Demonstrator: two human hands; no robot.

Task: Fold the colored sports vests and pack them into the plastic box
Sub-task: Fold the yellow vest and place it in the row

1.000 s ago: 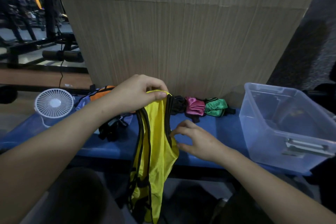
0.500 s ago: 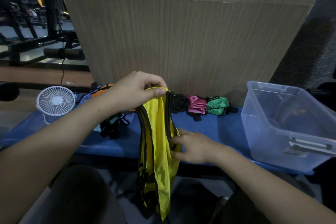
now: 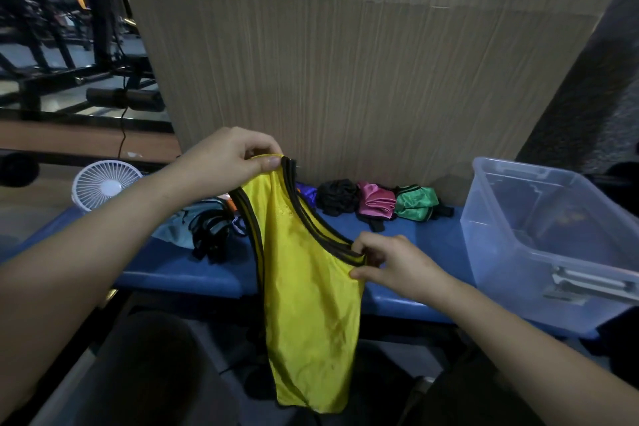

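Note:
A yellow vest [image 3: 304,287] with black trim hangs in front of the blue bench [image 3: 179,270]. My left hand [image 3: 224,162] pinches its shoulder straps at the top. Lower and to the right, my right hand [image 3: 390,263] grips the black-trimmed armhole edge, so the cloth is stretched between the two hands. The clear plastic box [image 3: 553,242] stands on the bench at the right. Three bundled vests lie by the wall: black [image 3: 337,195], pink [image 3: 375,204] and green [image 3: 415,202].
A loose pile of unfolded vests [image 3: 204,225], teal, orange and black-trimmed, lies on the bench behind my left forearm. A small white fan [image 3: 103,183] stands at the bench's left end. A wooden panel wall [image 3: 345,62] rises right behind the bench.
My right hand has moved right and taken hold of the vest's armhole edge, spreading the bunched yellow cloth out flat. My left hand has kept its grip at the top.

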